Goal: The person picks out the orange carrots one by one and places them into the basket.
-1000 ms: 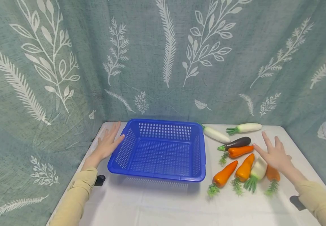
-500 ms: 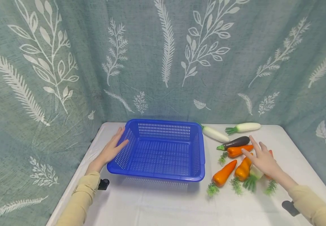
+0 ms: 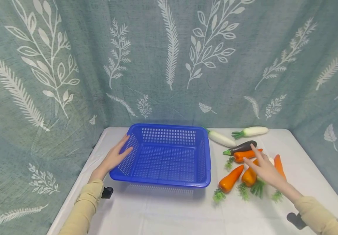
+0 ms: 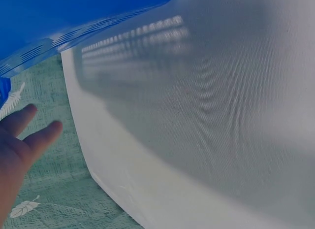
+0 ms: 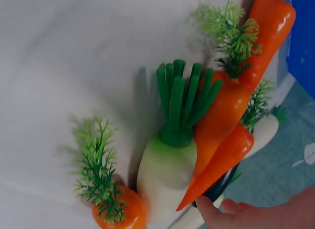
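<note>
In the head view my left hand [image 3: 113, 159], fingers extended and thumb apart, is at the left rim of a blue plastic basket [image 3: 160, 183]; its fingers also show in the left wrist view. My right hand [image 3: 267, 170] hovers with spread fingers over a group of vegetables and holds nothing. Under and around it lie several orange carrots [image 3: 231, 179] with leafy tops, a dark eggplant [image 3: 242, 148] and a thick white radish [image 5: 165, 172], mostly hidden by the hand in the head view. Fingertips overlap the eggplant and a carrot [image 5: 221, 157] in the right wrist view.
Two longer white radishes lie farther back: one [image 3: 222, 139] beside the basket's right side, another [image 3: 255, 131] near the table's back edge. The white-covered table [image 3: 169, 215] is enclosed by a green leaf-patterned curtain [image 3: 145, 65].
My right hand has moved left across the vegetables, uncovering the rightmost carrot. My left hand has shifted slightly right and down to the basket's rim. Basket and vegetables stay in place.
</note>
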Demonstrator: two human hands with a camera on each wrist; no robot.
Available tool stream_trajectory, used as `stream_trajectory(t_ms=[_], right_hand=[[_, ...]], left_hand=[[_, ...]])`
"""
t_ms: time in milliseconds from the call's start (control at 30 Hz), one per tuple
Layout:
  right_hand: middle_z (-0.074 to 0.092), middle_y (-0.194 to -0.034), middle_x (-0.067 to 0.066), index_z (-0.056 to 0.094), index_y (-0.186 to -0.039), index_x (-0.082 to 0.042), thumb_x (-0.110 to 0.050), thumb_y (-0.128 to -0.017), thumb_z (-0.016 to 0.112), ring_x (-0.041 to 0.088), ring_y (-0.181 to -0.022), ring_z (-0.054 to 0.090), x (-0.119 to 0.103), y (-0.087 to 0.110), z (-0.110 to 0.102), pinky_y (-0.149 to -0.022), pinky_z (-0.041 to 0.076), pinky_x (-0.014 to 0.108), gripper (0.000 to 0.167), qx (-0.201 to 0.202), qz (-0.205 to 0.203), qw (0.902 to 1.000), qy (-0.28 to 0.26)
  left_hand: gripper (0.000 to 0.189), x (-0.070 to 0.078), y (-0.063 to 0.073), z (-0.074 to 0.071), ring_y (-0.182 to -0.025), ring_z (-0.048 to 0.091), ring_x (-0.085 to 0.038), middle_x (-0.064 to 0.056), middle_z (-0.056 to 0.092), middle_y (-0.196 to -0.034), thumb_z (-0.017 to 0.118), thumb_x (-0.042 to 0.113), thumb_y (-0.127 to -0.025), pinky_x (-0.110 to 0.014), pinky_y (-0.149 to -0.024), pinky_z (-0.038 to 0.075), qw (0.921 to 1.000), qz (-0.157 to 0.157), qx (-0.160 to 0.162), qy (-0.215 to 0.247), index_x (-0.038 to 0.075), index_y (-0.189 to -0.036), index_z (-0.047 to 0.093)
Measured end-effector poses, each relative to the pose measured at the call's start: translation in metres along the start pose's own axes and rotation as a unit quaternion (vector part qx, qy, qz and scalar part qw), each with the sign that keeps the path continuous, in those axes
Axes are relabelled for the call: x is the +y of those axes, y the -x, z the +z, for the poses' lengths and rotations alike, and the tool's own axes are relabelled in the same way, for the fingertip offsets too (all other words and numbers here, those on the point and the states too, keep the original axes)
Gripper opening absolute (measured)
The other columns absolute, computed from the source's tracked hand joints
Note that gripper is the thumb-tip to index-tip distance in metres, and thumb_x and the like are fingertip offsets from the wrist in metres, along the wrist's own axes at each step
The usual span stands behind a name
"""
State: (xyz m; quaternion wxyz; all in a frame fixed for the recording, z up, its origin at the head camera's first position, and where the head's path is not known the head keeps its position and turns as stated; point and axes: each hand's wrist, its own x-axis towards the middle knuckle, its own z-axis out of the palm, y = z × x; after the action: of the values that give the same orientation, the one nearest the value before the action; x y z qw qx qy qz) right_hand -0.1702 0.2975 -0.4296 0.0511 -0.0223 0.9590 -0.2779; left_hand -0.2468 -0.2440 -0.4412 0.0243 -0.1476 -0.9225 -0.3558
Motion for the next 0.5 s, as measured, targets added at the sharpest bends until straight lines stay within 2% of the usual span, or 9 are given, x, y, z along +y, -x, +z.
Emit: stream_trajectory(t_ms=[100,233,500], right_hand=[[0.014,-0.146,0.043,0.002,-0.152,-0.004,-0.050,-0.098,0.041,0.062,-0.122,0.035,-0.006,0.000,0.003,-0.091,0.038,0.072,0.081,-0.003,-0.007,0.9998,-0.019],[0.015,-0.149,0.039,0.004,-0.152,-0.001,-0.049,-0.098,0.040,0.059,-0.130,0.025,-0.011,-0.001,0.008,-0.099,0.031,0.073,0.080,-0.006,-0.011,0.9988,-0.047],[0.024,-0.149,0.035,0.007,-0.152,-0.001,-0.049,-0.097,0.044,0.051,-0.125,0.043,-0.026,0.002,0.016,-0.097,0.043,0.061,0.081,-0.025,0.022,0.9932,-0.111]], left_hand=[[0.063,-0.001,0.000,0.000,-0.143,0.018,-0.043,-0.024,0.017,-0.156,0.049,0.029,-0.098,-0.056,-0.117,0.017,1.0000,0.005,0.003,0.004,-0.002,-0.148,0.025],[0.065,-0.002,0.000,0.001,-0.142,0.017,-0.045,-0.026,0.017,-0.155,0.051,0.027,-0.097,-0.058,-0.117,0.017,0.9999,0.011,0.003,0.003,-0.004,-0.147,0.024],[0.066,0.000,0.000,0.003,-0.142,0.017,-0.046,-0.026,0.017,-0.156,0.053,0.025,-0.096,-0.060,-0.116,0.018,1.0000,0.007,0.003,0.003,-0.005,-0.147,0.024]])
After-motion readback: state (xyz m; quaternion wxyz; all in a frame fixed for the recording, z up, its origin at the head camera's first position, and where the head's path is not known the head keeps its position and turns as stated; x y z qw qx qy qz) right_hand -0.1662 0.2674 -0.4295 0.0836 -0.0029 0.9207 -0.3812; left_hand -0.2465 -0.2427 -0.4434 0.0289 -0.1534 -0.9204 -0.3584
